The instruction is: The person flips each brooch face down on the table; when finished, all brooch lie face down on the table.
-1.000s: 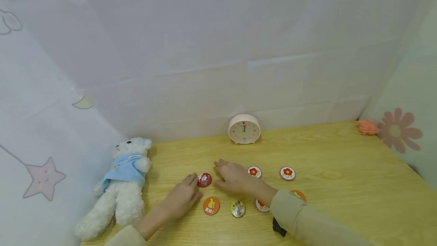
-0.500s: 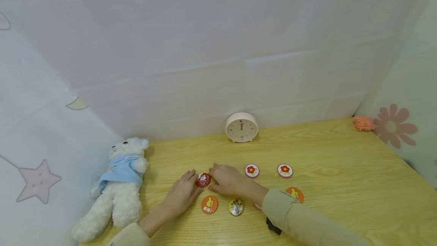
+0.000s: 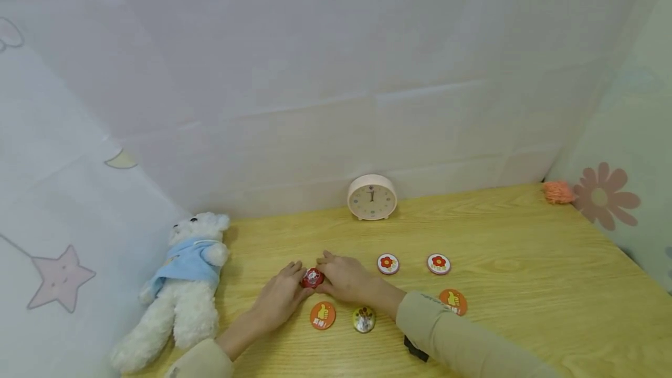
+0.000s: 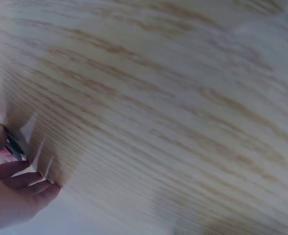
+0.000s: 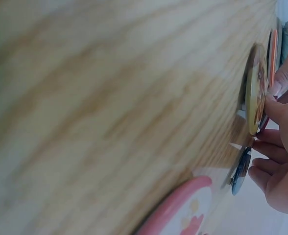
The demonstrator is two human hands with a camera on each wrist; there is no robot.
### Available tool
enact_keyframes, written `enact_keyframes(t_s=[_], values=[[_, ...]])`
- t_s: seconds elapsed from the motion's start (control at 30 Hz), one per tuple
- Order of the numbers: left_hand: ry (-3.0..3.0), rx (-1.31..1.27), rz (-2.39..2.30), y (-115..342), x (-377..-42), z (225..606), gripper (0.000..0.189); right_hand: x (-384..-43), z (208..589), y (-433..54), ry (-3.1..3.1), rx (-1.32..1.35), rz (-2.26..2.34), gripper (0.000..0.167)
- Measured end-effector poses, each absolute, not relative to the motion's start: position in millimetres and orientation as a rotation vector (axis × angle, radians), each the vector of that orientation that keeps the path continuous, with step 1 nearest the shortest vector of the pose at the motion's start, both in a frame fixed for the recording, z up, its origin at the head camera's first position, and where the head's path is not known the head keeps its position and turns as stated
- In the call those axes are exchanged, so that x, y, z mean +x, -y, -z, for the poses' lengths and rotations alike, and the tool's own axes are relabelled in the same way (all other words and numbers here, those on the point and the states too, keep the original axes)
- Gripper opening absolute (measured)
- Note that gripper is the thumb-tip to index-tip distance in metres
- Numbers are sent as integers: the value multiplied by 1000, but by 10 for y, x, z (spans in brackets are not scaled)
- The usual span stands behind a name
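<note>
A round red pin badge [image 3: 312,277] with a white figure sits between my two hands in the head view. My left hand [image 3: 280,299] holds its left side; in the left wrist view a dark edge [image 4: 15,147] shows between the thumb and fingers. From the other side my right hand [image 3: 346,280] pinches it with thumb and fingertips. In the right wrist view a yellow badge [image 5: 256,90] partly hides that grip, and a dark blue badge [image 5: 241,171] lies beside the fingertips. Just in front of the hands are an orange thumbs-up badge [image 3: 322,315] and a yellow paw badge [image 3: 364,319].
Two flower badges [image 3: 388,263] and another orange badge [image 3: 453,302] lie to the right. A pink clock [image 3: 372,198] stands at the back of the wooden table [image 3: 525,249]. A white teddy bear [image 3: 194,284] leans at left; coral yarn [image 3: 558,192] lies far right.
My right hand has moved left to the red badge and closed its fingers on it. The badge now looks slightly tilted. My left hand has stayed at its left side.
</note>
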State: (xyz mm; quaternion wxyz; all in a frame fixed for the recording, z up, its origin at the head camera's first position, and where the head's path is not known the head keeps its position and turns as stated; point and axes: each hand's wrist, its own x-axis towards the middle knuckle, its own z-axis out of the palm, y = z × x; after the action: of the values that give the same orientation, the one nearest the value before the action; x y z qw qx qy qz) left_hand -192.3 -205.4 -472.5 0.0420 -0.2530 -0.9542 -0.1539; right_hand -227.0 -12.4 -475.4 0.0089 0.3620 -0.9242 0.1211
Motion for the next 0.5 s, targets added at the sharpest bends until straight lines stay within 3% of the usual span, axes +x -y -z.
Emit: enact_keyframes(t_s=[0.5], values=[[2970, -724, 668, 2089, -1958, 4729, 48, -2290, 4775, 91, 2922, 1133, -451, 52]])
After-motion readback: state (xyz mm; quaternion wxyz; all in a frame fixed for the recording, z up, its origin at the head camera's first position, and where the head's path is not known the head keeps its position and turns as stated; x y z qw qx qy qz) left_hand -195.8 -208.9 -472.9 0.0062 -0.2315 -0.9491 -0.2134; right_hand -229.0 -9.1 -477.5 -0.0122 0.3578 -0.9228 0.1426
